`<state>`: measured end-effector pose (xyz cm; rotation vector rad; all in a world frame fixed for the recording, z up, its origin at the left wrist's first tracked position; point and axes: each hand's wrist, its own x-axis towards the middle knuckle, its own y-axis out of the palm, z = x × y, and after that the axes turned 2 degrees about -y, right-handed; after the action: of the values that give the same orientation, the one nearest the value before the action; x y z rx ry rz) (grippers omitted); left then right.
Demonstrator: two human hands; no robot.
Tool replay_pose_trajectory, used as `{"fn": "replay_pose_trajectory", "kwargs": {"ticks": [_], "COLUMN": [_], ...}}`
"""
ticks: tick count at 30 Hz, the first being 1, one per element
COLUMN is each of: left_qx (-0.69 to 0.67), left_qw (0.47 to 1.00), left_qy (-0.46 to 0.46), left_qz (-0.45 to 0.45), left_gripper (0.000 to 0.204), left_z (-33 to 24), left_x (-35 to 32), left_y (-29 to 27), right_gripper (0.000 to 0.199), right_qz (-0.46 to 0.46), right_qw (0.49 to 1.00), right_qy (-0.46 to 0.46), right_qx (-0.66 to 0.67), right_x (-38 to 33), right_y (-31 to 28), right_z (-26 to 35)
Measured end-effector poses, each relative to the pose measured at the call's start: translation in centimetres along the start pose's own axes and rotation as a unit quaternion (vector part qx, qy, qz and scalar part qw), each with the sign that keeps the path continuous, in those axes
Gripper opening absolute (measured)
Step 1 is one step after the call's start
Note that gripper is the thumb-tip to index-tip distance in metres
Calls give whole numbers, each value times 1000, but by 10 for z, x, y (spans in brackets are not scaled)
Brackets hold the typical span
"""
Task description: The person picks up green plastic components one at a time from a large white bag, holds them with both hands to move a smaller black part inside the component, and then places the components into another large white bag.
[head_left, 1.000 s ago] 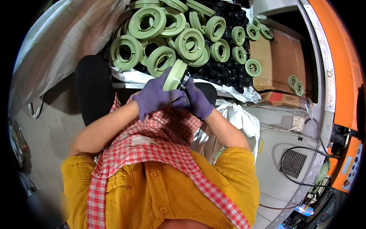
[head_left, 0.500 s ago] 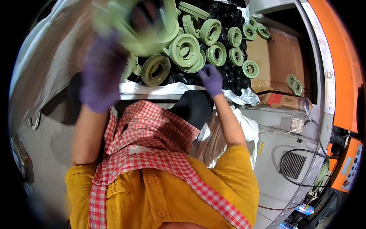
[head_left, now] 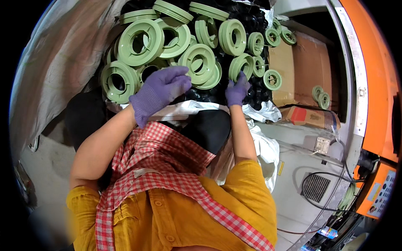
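Observation:
My left hand (head_left: 161, 91), in a purple glove, reaches across the front of a heap of pale green threaded plastic rings. Its fingers are stretched out, holding nothing that I can see, with the tips close by a flanged ring (head_left: 207, 74); whether they touch it is unclear. My right hand (head_left: 237, 91), gloved alike, has its fingers on the lower edge of a smaller ring (head_left: 235, 68), which it grips and tilts. Larger rings (head_left: 157, 41) lie stacked at the left of the heap, and one (head_left: 130, 90) rests at its front left corner.
Black plastic parts (head_left: 254, 85) lie beneath and around the rings on silvery sheeting (head_left: 264, 113). Small green rings stand along a cardboard sheet (head_left: 282, 75) at the right. Beyond is an orange machine (head_left: 374, 62) with a control panel (head_left: 380, 190). A pale cloth (head_left: 63, 62) hangs at the left.
The left hand has let go of the large green ring it was lifting and come down rightward, in front of the heap. The right hand has moved up onto a ring and tilted it.

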<state>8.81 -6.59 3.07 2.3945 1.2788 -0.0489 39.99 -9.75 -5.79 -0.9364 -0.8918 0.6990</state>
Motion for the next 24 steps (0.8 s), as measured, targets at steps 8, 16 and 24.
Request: {"fn": "replay_pose_trajectory", "kwargs": {"ticks": [8, 16, 24], "left_qx": [-11, -229, -200], "left_qw": [995, 973, 978], "left_qy": [87, 15, 48], "left_qz": [54, 29, 40], "left_gripper": [53, 43, 51], "left_z": [27, 17, 1], "left_x": [26, 21, 7], "left_y": [15, -4, 4], "right_gripper": [53, 48, 71], "right_qz": [-12, -9, 234], "right_qw": [923, 948, 953], "right_qy": [-348, 8, 192], "right_qx": [162, 317, 28], "right_x": [-54, -2, 11], "right_y": [-48, -26, 45], "right_z": [78, 39, -68]}}
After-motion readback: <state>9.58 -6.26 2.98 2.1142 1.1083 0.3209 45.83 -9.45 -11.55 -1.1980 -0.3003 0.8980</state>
